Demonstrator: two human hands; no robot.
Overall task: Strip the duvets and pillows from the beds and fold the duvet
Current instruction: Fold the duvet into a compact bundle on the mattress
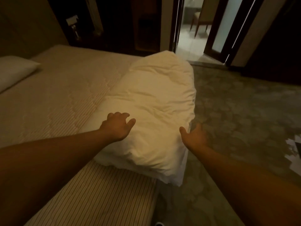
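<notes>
Where the bed (68, 95) meets the carpeted floor (244, 119), a white duvet (154, 101) lies folded into a thick, elongated bundle along the mattress's right edge; its near corner overhangs that edge and droops toward the floor. The mattress surface is bare, showing a striped, quilted pattern; a white pillow (14, 70) lies on it well apart from the duvet, at the far left of the bed (only partly in view).

Left hand (117, 126): positioned at the duvet's left side, near its nearer end; the fingers (125, 115) are loosely spread and slightly curled, holding nothing; whether the palm rests on the fabric or hovers just above it cannot be determined. Right hand (194, 136): positioned at the duvet's right side, against the portion that overhangs the mattress edge; the thumb is extended toward the bundle and the fingers are relaxed and open, gripping nothing; contact with the fabric appears likely but cannot be confirmed.

Beyond the duvet's far end, an open doorway (192, 30) admits brighter light; a wooden chair (200, 20) stands in the room past it. To the right of the duvet, at the frame's edge, pale patches (293, 149) show on the floor; their nature cannot be told.
</notes>
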